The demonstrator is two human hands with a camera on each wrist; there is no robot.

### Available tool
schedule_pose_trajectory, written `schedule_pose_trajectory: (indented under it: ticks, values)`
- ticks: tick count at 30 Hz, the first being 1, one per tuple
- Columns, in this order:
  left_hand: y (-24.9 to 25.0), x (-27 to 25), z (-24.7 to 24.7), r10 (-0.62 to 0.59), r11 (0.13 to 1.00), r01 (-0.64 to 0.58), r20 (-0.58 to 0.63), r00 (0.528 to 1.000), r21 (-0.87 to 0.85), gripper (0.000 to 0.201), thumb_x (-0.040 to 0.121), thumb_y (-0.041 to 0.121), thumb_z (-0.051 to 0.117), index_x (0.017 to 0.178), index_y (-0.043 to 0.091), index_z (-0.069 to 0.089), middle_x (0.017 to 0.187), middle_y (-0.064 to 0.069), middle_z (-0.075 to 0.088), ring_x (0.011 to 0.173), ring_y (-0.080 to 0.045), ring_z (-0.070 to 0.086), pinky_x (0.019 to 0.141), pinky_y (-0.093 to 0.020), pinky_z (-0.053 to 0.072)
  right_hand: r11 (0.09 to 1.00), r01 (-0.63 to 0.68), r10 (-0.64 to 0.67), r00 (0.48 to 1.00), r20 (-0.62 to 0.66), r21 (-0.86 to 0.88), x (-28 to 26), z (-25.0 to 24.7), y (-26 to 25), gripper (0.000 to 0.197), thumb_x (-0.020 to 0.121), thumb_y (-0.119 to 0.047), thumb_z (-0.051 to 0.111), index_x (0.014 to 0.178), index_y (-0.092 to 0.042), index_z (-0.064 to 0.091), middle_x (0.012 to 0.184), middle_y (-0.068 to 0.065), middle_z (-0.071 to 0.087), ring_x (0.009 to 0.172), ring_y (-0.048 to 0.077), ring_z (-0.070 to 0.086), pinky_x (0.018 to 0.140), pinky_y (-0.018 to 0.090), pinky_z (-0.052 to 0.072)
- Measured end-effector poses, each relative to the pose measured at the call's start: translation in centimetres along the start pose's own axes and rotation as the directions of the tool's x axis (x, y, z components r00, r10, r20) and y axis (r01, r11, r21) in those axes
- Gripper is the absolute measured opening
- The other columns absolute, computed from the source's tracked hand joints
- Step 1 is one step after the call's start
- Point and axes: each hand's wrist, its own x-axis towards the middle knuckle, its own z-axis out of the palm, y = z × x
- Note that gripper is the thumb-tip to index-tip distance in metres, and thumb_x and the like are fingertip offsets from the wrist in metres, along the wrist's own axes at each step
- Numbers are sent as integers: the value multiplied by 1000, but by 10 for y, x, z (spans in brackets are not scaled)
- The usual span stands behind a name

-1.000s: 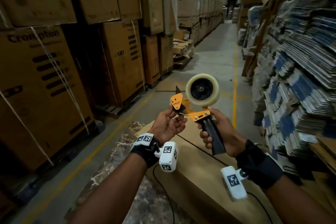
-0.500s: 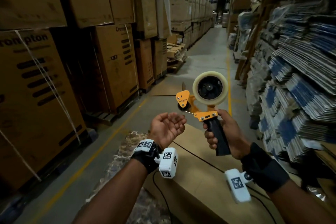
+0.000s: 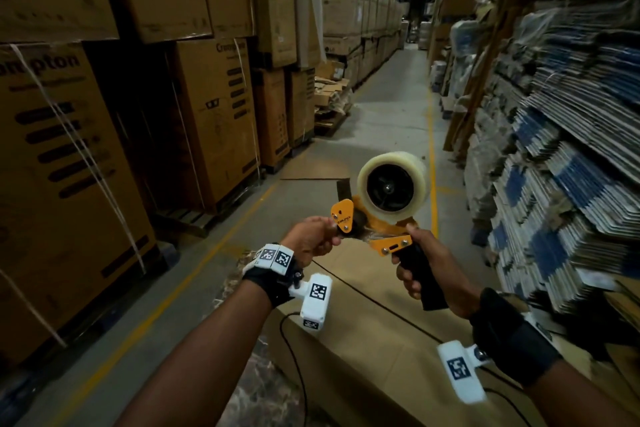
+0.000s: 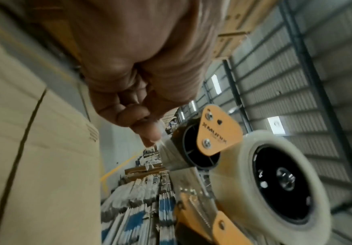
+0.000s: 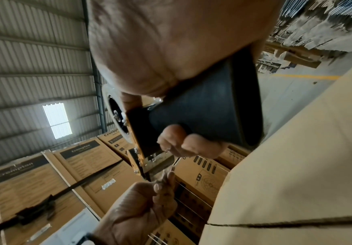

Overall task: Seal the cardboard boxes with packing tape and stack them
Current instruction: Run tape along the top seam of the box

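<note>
Left hand (image 3: pixel 308 239), loose and empty a moment ago, now pinches the tape end at the tape dispenser (image 3: pixel 381 208) mid-frame, right hand (image 3: pixel 427 265) gripping its handle, so taping the cardboard box (image 3: pixel 374 350) below looks imminent.

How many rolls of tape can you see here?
1. The tape roll sits on the orange dispenser, held up over the flat brown box. Others may be hidden among the stacks.

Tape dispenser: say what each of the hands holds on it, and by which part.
The right hand grips the tape dispenser by its black handle. The left hand pinches the loose end of the clear tape at the front roller.
</note>
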Motion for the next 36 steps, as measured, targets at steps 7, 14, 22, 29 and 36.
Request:
schedule_pose_trajectory:
  ticks: [7,14,22,29,36]
  values:
    - [4,23,-50,235,924,-174,-147,961,342,12,94,1,68,99,11,72,80,-7,74,59,-11,62,51,-22,46,999,29,-29,1000,-8,-20,1,-8,18,73,86,-77,48,93,-5,61,66,8,46,52,19,37,49,29,32]
    - [-14,44,-64,160,906,-68,-191,969,417,22,94,-3,64,112,7,57,92,-11,60,70,-20,58,44,-26,48,995,-47,45,999,-25,-88,-5,-14,40,78,72,-84,59,91,-9,65,74,15,49,54,21,40,50,30,32]
    - [-50,61,-66,252,805,-100,-184,950,585,27,97,8,61,118,21,51,89,-8,63,77,-24,59,72,-36,52,974,-107,92,992,-81,-202,-1,0,54,80,89,-76,52,96,3,68,66,10,51,50,19,45,48,27,37]
    - [-61,68,-70,200,827,-71,-174,964,558,26,98,12,61,117,25,49,87,-10,64,69,-24,57,65,-35,48,968,-147,136,989,-66,-203,0,3,58,67,85,-77,54,80,-11,68,68,9,52,52,20,46,51,28,37]
    - [-76,76,-73,165,854,-46,-186,969,519,23,96,13,67,102,30,53,92,-12,68,72,-24,59,69,-36,49,962,-155,157,988,-9,-226,3,-4,61,74,77,-85,56,84,-12,66,68,6,52,53,19,47,53,30,39]
